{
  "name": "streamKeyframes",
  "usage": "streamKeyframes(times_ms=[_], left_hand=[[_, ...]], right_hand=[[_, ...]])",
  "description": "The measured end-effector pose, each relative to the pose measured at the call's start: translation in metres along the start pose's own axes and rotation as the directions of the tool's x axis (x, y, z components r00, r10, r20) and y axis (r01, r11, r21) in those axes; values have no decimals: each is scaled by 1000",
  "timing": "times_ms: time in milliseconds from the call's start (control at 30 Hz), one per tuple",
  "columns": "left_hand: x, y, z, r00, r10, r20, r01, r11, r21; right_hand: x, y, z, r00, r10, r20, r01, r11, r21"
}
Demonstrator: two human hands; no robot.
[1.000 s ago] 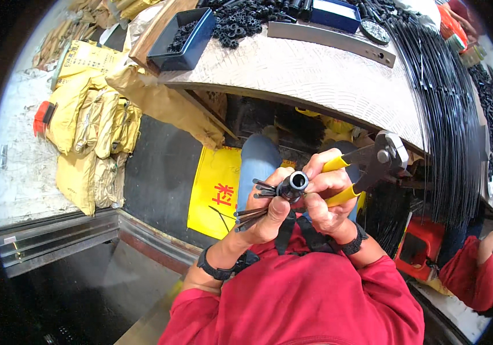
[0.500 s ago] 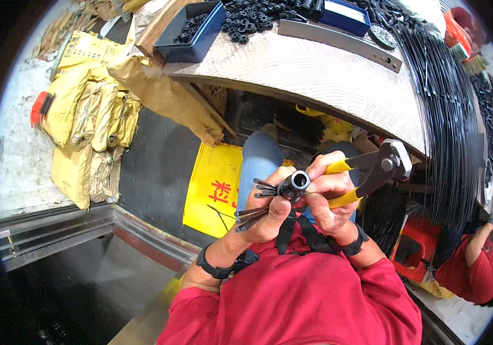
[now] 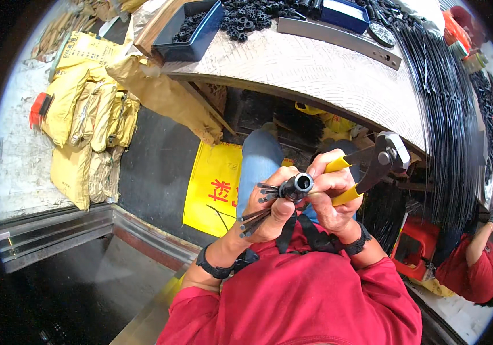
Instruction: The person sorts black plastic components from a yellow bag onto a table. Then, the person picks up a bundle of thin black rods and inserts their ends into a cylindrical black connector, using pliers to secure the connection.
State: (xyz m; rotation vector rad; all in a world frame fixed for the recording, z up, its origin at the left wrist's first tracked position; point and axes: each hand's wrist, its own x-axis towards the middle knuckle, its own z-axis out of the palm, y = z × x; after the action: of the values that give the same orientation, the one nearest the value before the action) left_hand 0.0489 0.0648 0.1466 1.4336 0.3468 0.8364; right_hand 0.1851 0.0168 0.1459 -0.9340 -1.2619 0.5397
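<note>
My left hand [image 3: 277, 217] is closed around a black tubular fitting [image 3: 299, 185], its round open end facing up toward me. Several thin black rods [image 3: 256, 219] stick out from the left side of that grip. Close beside it, my right hand [image 3: 331, 211] holds end-cutting pliers with yellow handles [image 3: 393, 155], their metal head pointing away to the right. The thumb and fingertips of the right hand meet at the fitting's right side; whether they pinch something small there I cannot make out. The pliers' jaws touch nothing.
Ahead stands a workbench [image 3: 338, 86] with a blue bin [image 3: 192, 34], small black parts [image 3: 246, 20] and a metal bar [image 3: 338, 43]. Long black rods [image 3: 444, 132] hang over its right end. Yellow sacks [image 3: 88, 109] are piled left. A co-worker [image 3: 476, 264] sits at right near a red stool [image 3: 416, 247].
Both hands have stayed together, with the fitting shifted very slightly right and down. The pliers' head has tilted a little and moved slightly. The co-worker's arms have shifted a little.
</note>
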Motion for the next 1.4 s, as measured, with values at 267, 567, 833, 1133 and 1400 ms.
streamKeyframes(times_ms=[267,567,833,1133,1400], left_hand=[[1,-3,3,998,12,-55,-14,1000,-26],[0,-6,-3,994,-14,-111,12,1000,-22],[-8,-8,-22,993,-71,-95,57,988,-145],[-7,-1,-14,990,-143,-8,140,977,-161],[-7,-1,-14,978,-203,-41,202,979,-14]], right_hand=[[7,-5,3,998,-60,-20,58,993,-99],[8,-7,5,999,36,34,-32,991,-127],[19,-55,-75,818,159,553,473,363,-803],[34,-63,-63,727,295,620,547,295,-783],[44,-71,-61,759,201,619,636,-26,-772]])
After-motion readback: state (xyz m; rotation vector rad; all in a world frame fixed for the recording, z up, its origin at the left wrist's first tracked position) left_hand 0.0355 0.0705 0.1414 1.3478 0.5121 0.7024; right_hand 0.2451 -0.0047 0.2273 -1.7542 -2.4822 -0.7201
